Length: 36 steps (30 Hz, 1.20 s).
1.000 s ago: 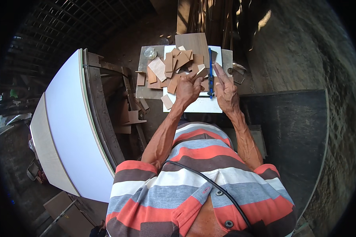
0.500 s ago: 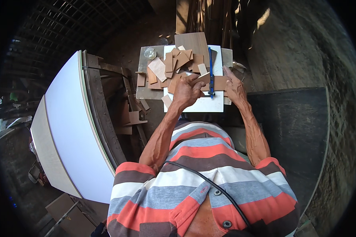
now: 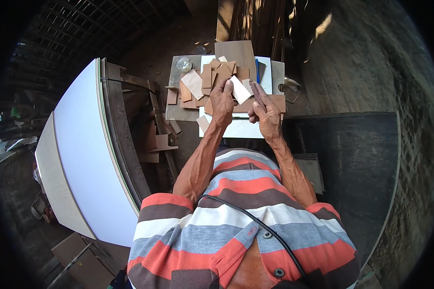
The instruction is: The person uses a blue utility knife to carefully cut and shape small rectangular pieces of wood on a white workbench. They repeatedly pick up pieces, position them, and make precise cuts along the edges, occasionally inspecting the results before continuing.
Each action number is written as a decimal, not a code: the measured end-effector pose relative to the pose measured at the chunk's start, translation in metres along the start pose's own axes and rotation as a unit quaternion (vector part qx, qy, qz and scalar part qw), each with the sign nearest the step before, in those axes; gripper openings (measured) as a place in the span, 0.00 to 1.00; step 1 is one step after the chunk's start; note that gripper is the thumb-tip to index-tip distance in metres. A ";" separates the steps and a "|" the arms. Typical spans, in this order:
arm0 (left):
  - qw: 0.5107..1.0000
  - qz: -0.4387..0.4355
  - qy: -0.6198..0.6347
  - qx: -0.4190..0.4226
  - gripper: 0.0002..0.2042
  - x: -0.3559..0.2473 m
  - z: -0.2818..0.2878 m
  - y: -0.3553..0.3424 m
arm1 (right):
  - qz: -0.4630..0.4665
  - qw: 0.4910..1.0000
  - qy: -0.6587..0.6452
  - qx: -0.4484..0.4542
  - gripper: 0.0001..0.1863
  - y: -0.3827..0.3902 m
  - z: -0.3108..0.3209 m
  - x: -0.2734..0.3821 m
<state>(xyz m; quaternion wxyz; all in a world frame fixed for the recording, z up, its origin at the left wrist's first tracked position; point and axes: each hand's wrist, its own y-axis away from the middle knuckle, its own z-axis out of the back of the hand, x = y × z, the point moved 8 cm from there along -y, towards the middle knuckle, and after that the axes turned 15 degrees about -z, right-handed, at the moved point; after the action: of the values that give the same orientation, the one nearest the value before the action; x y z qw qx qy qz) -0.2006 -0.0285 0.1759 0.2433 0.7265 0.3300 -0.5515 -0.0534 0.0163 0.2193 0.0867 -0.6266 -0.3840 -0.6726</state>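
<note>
My left hand (image 3: 222,102) pinches a small pale rectangular board piece (image 3: 240,90), its light face turned up. Just right of it, my right hand (image 3: 267,114) is raised over the table with its longer fingers stretched forward and nothing visible in it. Beneath both hands, a long brown wooden strip (image 3: 277,102) lies across a white board (image 3: 241,128). A blue bar-shaped tool (image 3: 257,71) shows beyond my right hand, which hides its near part. Heaped past my left hand are several brown offcuts (image 3: 207,77).
The pile rests on a grey worktable (image 3: 176,108) with a clear plastic container (image 3: 183,63) at its far left. A large white panel (image 3: 89,154) stands to my left, a dark board (image 3: 347,144) to my right. A black cable (image 3: 255,221) crosses my shirt.
My right hand has left the right end of the brown strip and moved left, over the blue tool. My left hand has drawn slightly left, and the pale piece's broad face now shows.
</note>
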 end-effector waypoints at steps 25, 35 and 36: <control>0.976 0.164 0.061 -0.127 0.09 0.040 -0.015 0.000 | 0.038 0.990 0.139 0.003 0.36 -0.017 -0.009 0.004; 0.985 0.029 -0.119 -0.125 0.08 0.075 0.063 -0.028 | -0.034 0.986 0.089 0.138 0.35 0.024 -0.034 0.007; 0.987 0.054 -0.097 -0.112 0.08 0.085 0.048 -0.030 | -0.044 0.989 0.079 0.114 0.35 0.027 -0.019 0.002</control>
<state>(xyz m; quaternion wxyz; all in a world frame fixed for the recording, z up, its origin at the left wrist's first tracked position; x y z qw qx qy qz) -0.2390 -0.0250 0.0817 0.3836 0.6544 0.3248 -0.5649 -0.0520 -0.0135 0.2336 0.1581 -0.5399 -0.4768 -0.6754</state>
